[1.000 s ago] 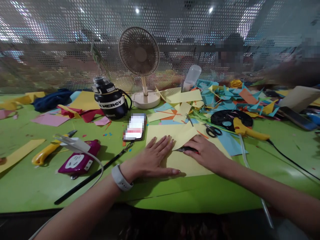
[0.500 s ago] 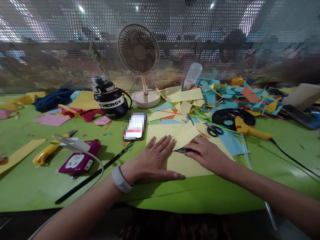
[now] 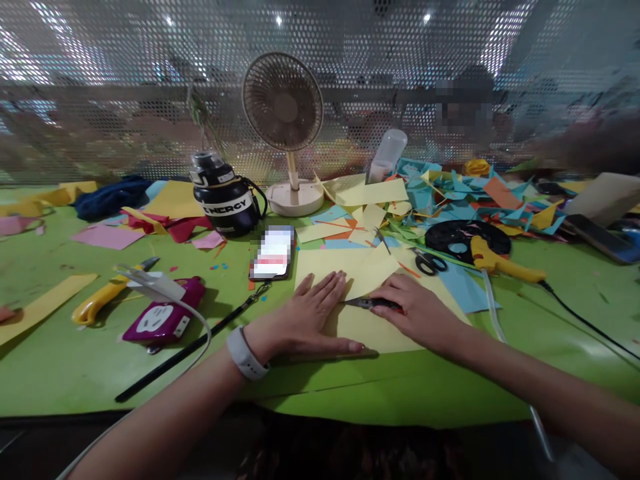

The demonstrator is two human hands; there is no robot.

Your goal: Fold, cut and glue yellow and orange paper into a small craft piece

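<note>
My left hand (image 3: 305,317) lies flat on a pale yellow sheet of paper (image 3: 370,337), fingers spread and thumb stretched to the right. Closed around a dark-bladed cutter knife (image 3: 367,303), my right hand (image 3: 413,303) rests on the same sheet. The blade points left toward my left fingers, along the edge of a raised yellow flap (image 3: 373,272). Part of the knife's handle is hidden by my right fingers. Black-handled scissors (image 3: 429,262) lie just beyond my right hand.
Left are a phone (image 3: 274,252), a purple power adapter (image 3: 165,313) and a yellow knife (image 3: 107,293). A black bottle (image 3: 225,200) and fan (image 3: 295,197) stand behind. Right, a yellow glue gun (image 3: 505,261) trails a cord before piled paper scraps (image 3: 450,187). Someone's fingertips (image 3: 6,313) show far left.
The view has shifted slightly, so the table items sit a little further right. The knife tip has slid slightly left along the paper. My left hand stays pressed on the sheet.
</note>
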